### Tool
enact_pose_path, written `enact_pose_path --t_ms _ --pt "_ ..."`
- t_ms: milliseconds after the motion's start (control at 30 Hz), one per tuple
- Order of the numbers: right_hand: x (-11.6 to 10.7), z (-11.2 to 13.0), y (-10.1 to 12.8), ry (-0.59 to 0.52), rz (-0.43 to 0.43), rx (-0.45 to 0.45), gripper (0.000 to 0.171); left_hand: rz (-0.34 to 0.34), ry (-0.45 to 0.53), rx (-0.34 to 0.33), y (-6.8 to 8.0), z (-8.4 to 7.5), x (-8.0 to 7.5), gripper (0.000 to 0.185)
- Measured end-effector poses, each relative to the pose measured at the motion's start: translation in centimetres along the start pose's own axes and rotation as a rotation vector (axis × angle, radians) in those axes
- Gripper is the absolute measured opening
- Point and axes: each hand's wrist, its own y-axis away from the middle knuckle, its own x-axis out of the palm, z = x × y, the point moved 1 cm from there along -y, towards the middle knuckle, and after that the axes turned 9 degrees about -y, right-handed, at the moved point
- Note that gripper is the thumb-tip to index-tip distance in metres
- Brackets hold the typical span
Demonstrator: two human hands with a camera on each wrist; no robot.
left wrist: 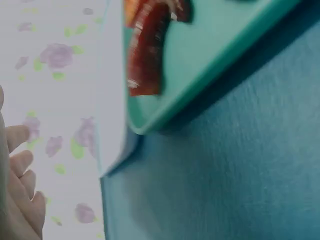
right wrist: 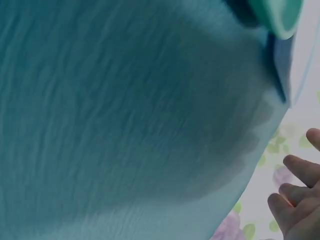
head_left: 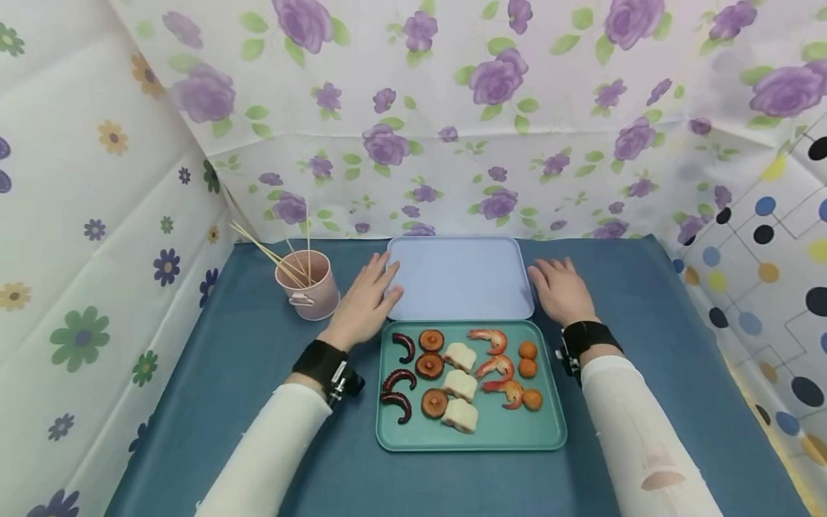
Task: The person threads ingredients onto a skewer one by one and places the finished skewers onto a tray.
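In the head view a pale blue tray (head_left: 460, 278) lies at the back, bare, between the two hands. My left hand (head_left: 366, 301) is at its left side, fingers extended, fingertips right at the rim. Beyond its right edge is my right hand (head_left: 563, 291), fingers relaxed and holding nothing. In front lies a green tray (head_left: 474, 439) with food pieces in columns: dark red tentacles (head_left: 399, 378), mushroom caps (head_left: 429, 365), white bread-like pieces (head_left: 460, 385), shrimp (head_left: 496, 368) and orange balls (head_left: 528, 368). The wrist views show loose fingers with nothing between them.
A pink bucket (head_left: 316, 298) with several thin wooden skewers (head_left: 265, 250) leaning in it stands left of my left hand. Blue cloth (head_left: 310, 467) covers the table. Flowered sheets (head_left: 439, 143) hang behind, with more at both sides.
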Motion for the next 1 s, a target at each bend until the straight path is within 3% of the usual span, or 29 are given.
enact_pose_path --t_ms 167,367,433,533,700,833,900,1000 --pt "-0.2 1.4 0.3 -0.044 -0.079 -0.012 0.062 -0.191 0.086 0.0 2.5 -0.2 -1.7 0.047" --pt "-0.2 3.1 1.1 -0.081 -0.123 -0.057 0.042 -0.581 0.102 0.022 5.8 1.2 -4.2 0.02" --pt "-0.1 3.2 1.3 -0.111 -0.129 -0.069 0.041 -0.693 0.105 -0.027 6.6 1.9 -5.0 0.023" --pt "0.0 3.3 1.5 -0.184 -0.138 -0.063 0.042 -0.804 0.146 -0.163 7.3 3.1 -5.9 0.03" --pt "0.4 4.4 1.8 -0.3 -0.149 -0.058 0.042 -0.853 0.214 -0.454 7.6 5.4 -5.8 0.031" --pt "1.1 6.0 1.6 -0.329 -0.134 -0.069 0.041 -0.783 0.229 -0.679 7.3 7.3 -5.5 0.04" --pt "1.6 7.0 1.4 -0.34 -0.115 -0.078 0.04 -0.724 0.251 -0.746 7.0 8.1 -5.4 0.046" --pt "2.3 8.5 1.2 -0.356 -0.073 -0.11 0.039 -0.621 0.269 -0.777 6.6 9.0 -5.4 0.055"
